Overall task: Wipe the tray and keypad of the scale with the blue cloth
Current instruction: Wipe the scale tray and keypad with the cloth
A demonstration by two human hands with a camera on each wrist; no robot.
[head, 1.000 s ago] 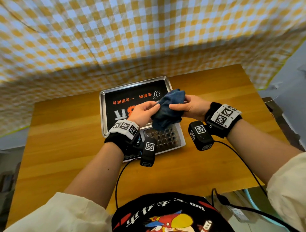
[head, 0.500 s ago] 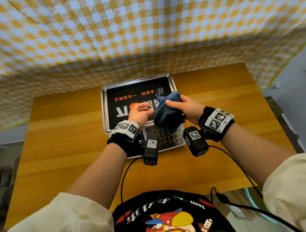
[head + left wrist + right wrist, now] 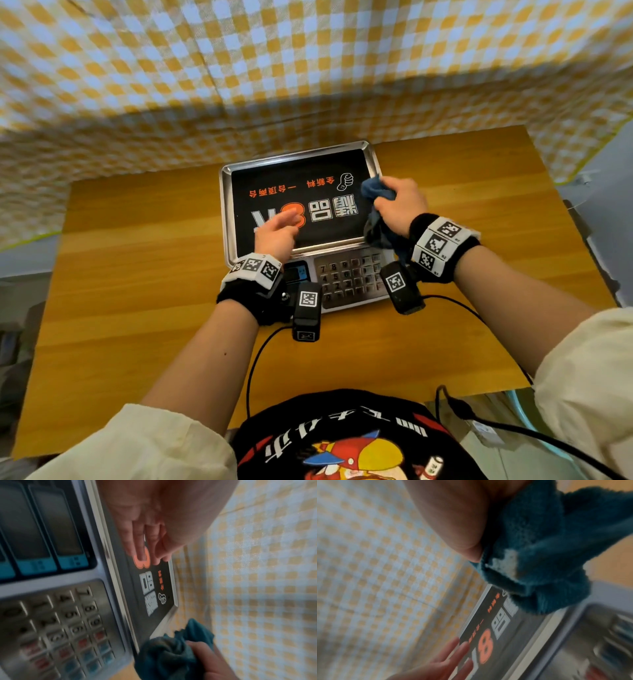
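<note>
A scale sits on the wooden table, its steel tray (image 3: 226, 212) covered by a black printed sheet and its keypad (image 3: 349, 277) nearer me. My right hand (image 3: 399, 205) grips the bunched blue cloth (image 3: 376, 226) over the tray's right edge; the cloth (image 3: 539, 547) fills the right wrist view and hangs over the tray's corner (image 3: 171, 654). My left hand (image 3: 277, 229) hovers over the tray's front left part with fingers (image 3: 137, 545) straight and together, holding nothing. The keypad (image 3: 65, 628) shows blurred in the left wrist view.
A yellow and white checked curtain (image 3: 239, 85) hangs right behind the table. The wooden table (image 3: 137, 274) lies bare to the left and right of the scale. Black cables (image 3: 260, 353) run from the wrist cameras toward my body.
My left hand has let go of the cloth and opened over the tray. My right hand has carried the cloth from above the keypad to the tray's right edge.
</note>
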